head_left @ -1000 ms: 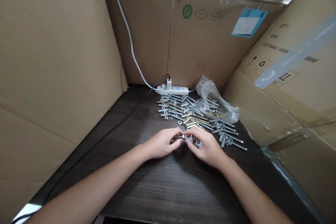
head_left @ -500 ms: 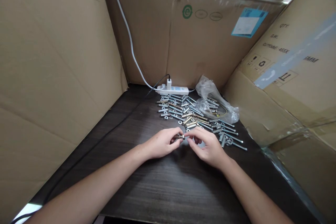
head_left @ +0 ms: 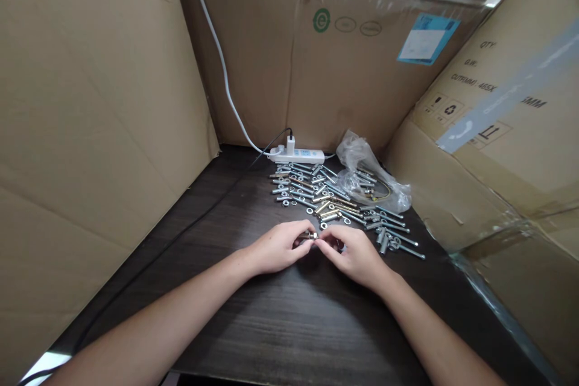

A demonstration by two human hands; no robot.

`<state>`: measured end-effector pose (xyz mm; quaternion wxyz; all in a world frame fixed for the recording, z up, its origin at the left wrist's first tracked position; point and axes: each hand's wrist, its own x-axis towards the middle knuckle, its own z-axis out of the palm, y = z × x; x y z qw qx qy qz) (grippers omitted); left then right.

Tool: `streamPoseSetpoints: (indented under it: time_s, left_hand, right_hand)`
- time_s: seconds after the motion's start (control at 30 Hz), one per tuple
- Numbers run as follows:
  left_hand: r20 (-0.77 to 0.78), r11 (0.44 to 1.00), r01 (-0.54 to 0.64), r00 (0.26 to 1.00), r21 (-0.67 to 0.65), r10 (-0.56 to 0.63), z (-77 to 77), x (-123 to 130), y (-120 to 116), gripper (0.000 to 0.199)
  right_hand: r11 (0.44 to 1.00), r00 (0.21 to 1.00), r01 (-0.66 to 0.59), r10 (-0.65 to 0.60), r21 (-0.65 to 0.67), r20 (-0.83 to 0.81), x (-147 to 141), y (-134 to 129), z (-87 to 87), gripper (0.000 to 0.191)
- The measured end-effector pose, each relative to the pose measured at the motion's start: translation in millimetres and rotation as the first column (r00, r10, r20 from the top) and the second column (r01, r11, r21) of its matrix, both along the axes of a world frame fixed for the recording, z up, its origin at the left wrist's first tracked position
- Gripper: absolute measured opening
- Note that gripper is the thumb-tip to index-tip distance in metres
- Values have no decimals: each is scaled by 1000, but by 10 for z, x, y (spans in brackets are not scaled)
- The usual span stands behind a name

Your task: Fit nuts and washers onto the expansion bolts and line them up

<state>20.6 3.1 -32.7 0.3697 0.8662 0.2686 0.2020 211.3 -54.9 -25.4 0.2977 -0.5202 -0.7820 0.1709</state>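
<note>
Between the fingertips of two bare hands sits one small, slim metal bolt (head_left: 310,236) with a shiny hexagonal nut (head_left: 315,235) near its end. The left hand (head_left: 281,246) pinches the shank between thumb and fingers; the right hand (head_left: 355,251) has thumb and forefinger drawn narrow at the nut's end, though whether they grip it I cannot tell. Just beyond the fingertips lie two flat ring washers (head_left: 324,225), and past them a dense spread of smooth silver and golden fasteners (head_left: 335,198), too crowded to count. Right of the right fingers, four long silver bolts (head_left: 411,251) point outward. Farther beyond sit one crumpled clear plastic bag (head_left: 364,157) and one white plastic power strip (head_left: 310,155) with a boxy adapter (head_left: 291,145). Beneath the fingers runs a dark, faintly streaked tabletop (head_left: 271,319). Matte cardboard stands around: the far box (head_left: 253,60) carries a green round mark and two ovals, while the right-hand box (head_left: 520,181) reads "QTY", "G.W." and "465X".
</note>
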Motion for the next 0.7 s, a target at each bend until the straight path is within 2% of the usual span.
streamPoseSetpoints:
  time_s: [0.2, 0.43, 0.7]
  left_hand:
    - [4, 1000, -4, 1000, 5, 4, -15, 6, 6, 15]
    - [1, 1000, -18, 1000, -13, 18, -20, 7, -6, 16]
    - [36, 1000, -16, 999, -1, 16, -14, 9, 9, 17]
  right_hand:
    - [993, 994, -83, 88, 86, -59, -9, -23, 29, 15]
    - [999, 998, -19, 22, 40, -62, 10, -4, 32, 21]
    - [1000, 999, 18, -19, -5, -36, 10, 3, 0, 16]
